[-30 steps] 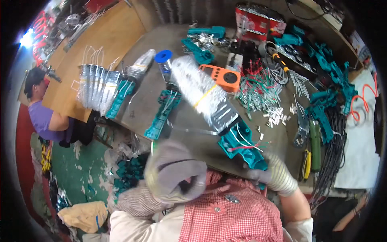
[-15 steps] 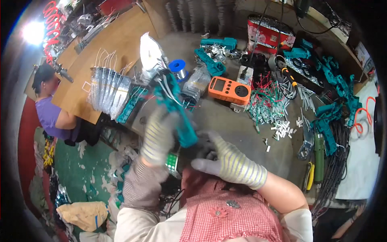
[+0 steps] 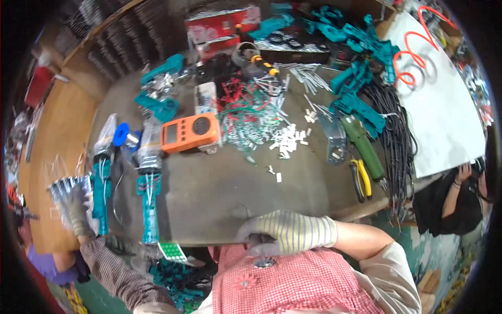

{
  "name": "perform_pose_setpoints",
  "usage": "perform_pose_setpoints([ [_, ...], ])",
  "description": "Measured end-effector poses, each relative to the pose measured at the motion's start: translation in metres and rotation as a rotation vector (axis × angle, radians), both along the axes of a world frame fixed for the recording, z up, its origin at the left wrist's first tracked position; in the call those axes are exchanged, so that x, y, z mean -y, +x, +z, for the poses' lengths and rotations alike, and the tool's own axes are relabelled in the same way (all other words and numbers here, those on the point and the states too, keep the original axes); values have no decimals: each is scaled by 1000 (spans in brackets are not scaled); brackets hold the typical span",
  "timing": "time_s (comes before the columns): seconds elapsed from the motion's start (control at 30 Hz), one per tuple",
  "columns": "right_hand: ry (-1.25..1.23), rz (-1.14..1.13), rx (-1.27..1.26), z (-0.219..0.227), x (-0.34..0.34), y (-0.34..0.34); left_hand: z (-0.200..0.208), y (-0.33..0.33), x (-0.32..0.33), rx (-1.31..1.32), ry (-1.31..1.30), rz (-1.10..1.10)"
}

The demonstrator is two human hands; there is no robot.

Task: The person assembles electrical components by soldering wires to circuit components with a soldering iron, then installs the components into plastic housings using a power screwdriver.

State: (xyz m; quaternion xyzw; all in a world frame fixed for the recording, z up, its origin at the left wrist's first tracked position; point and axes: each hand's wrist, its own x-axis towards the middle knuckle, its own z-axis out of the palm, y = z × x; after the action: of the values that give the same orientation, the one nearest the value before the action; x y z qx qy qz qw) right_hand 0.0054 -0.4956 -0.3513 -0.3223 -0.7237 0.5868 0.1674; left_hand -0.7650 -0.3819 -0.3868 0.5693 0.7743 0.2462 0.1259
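Observation:
My left hand [image 3: 77, 212], in a striped grey-tipped glove, reaches to the far left. Its blurred fingers are at a row of clear-wrapped parts [image 3: 64, 189] with thin white wires; whether they grip any is unclear. Beside it lies a teal plastic tool housing [image 3: 101, 201] with white wires along it. Another open teal housing [image 3: 150, 222], wires inside, lies further right near the table's front edge, its far end against a clear-wrapped part [image 3: 150, 149]. My right hand [image 3: 287, 233], gloved alike, rests at the front edge before the apron, fingers loosely bent and apart, holding nothing visible.
An orange meter [image 3: 189, 133] stands mid-table, beside a blue solder spool [image 3: 122, 135]. Green and red wired parts [image 3: 248, 125] and white pieces [image 3: 289, 138] lie right of it. Further right are yellow-handled pliers [image 3: 361, 180], a green tool [image 3: 362, 146] and black cables [image 3: 396, 152]. Other people sit nearby.
My left hand has let go of the teal housing and moved left to the wrapped parts. The view has swung to the right. My right hand stays by the front edge.

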Motion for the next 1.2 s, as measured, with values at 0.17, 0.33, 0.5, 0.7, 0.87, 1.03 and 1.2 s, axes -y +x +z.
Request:
perform_pose_setpoints([
  [0.17, 866, -463, 484, -10, -10, 77, -45, -24, -5, -418, -106, 36],
  [0.33, 690, -1061, 1161, -13, -60, 140, -50, 12, -10, -360, -32, 84],
  [0.5, 760, -979, 1105, -34, -69, 156, -28, 40, 7, -311, 81, 205],
  [0.7, 834, -1114, 968, -42, -47, 164, 7, 144, 25, -882, 370, 125],
  [0.87, 722, -1043, 868, -31, -49, 162, 30, 262, 64, 186, 540, -291],
  [1.03, 689, -1011, 1109, -31, -63, 149, 40, 476, 83, -170, 23, -983],
  [1.2, 665, -1051, 920, -24, -43, 156, 27, 505, 83, -120, -131, -1037],
])
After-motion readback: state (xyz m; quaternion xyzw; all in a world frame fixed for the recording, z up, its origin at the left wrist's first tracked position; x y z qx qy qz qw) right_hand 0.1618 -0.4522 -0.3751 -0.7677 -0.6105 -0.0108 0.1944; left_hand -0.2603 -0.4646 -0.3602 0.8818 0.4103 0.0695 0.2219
